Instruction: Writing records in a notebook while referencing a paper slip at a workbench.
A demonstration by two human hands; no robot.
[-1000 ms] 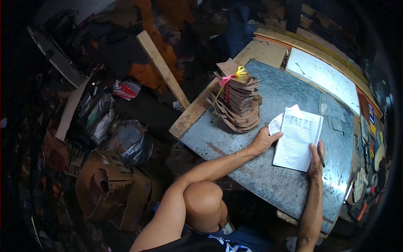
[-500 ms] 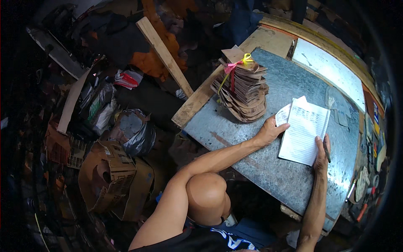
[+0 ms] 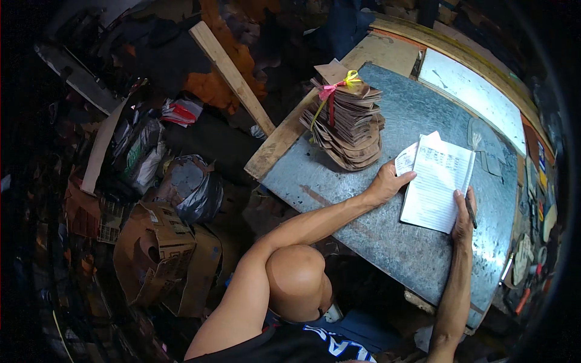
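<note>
Over the grey metal-topped table (image 3: 399, 260), both hands hold a white lined notepad (image 3: 433, 193) with writing near its top. My left hand (image 3: 387, 183) is closed at its left edge, thumb on top, and pinches a loose written slip (image 3: 407, 158) there too. The pad's lower right edge is gripped by my right hand (image 3: 464, 213), thumb over the page. A dark pen (image 3: 471, 213) sticks out between that hand's fingers. Beyond my left hand stands a tall stack of brown cut pieces (image 3: 354, 130), tied with pink, red and yellow ribbon (image 3: 339, 88).
Wooden boards (image 3: 281, 136) edge the table at the left. Hand tools, among them one with a red handle (image 3: 523, 300), lie along the right side. A torn cardboard box (image 3: 163, 254) and a black plastic bag (image 3: 203, 196) stand on the left. My bent knee (image 3: 296, 275) is below the table edge.
The view has shifted slightly, so the stack and table sit a little further up and left. Both hands keep their hold on the notepad.
</note>
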